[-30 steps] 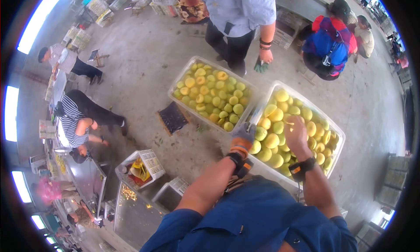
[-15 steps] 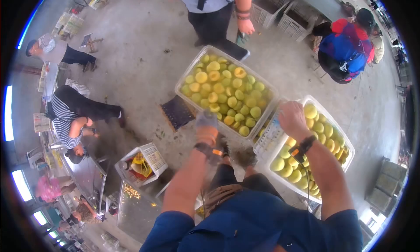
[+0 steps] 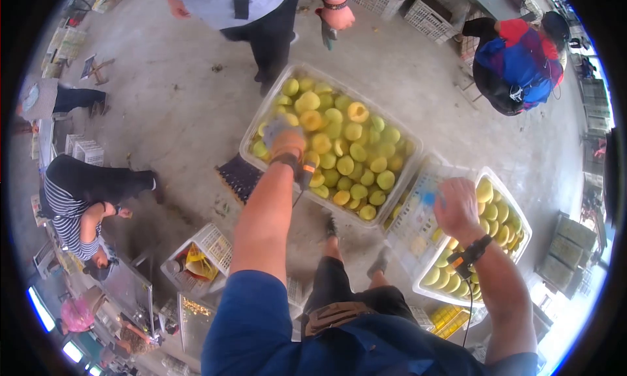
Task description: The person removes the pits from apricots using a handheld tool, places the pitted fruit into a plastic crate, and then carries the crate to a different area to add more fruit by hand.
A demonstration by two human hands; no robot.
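Note:
My left hand (image 3: 285, 138), in a grey glove with an orange cuff, reaches over the near left corner of a clear crate (image 3: 410, 155) full of yellow-green round fruit (image 3: 346, 147). The glove hides its fingers, so its grip is unclear. My bare right hand (image 3: 455, 207), with a black wrist strap, is closed on the raised rim of a second white crate (image 3: 411, 227). That crate is tilted, and its yellow fruit (image 3: 496, 214) lies toward the far lower side. Both crates stand on the concrete floor in front of my legs.
A person in a grey shirt (image 3: 255, 10) stands just beyond the first crate. A crouched person in red and blue (image 3: 516, 56) is at the upper right, and one in stripes (image 3: 78, 203) bends at the left. A small white basket (image 3: 212, 242) and a dark mat (image 3: 238, 177) lie nearby.
My left hand has moved off the right crate and stretched forward to the left crate. My right hand has gone from the fruit to the right crate's rim, which is now tipped up.

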